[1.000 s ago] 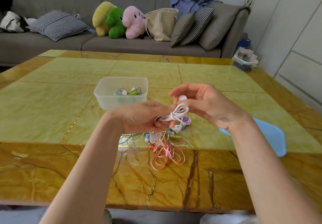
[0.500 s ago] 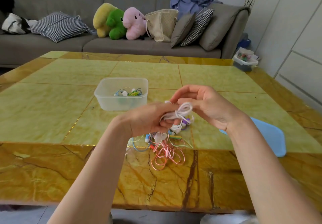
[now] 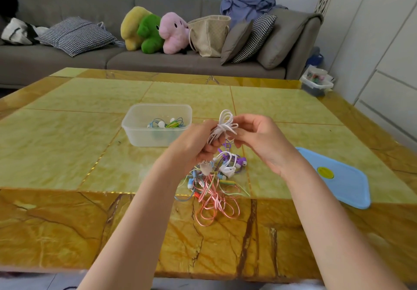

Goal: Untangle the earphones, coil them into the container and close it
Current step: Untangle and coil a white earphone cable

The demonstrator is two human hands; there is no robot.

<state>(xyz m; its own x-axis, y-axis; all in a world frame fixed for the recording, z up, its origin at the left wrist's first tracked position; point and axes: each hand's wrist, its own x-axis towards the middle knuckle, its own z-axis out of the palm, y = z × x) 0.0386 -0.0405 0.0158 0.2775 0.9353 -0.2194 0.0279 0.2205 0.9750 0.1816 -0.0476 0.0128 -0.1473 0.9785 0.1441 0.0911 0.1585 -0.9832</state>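
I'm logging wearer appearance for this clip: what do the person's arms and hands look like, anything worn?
Both forearms are bare right to the frame's bottom edge, no sleeves showing. The left hand and right hand show no gloves, rings, watch or bracelets.

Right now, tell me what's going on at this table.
A person is coiling white earphones, gripping the bundle in the left hand while the right hand pinches its cord. A tangle of coloured earphones lies on the table below the hands. The open container already holds a few earphones, and its blue lid lies off to the right.
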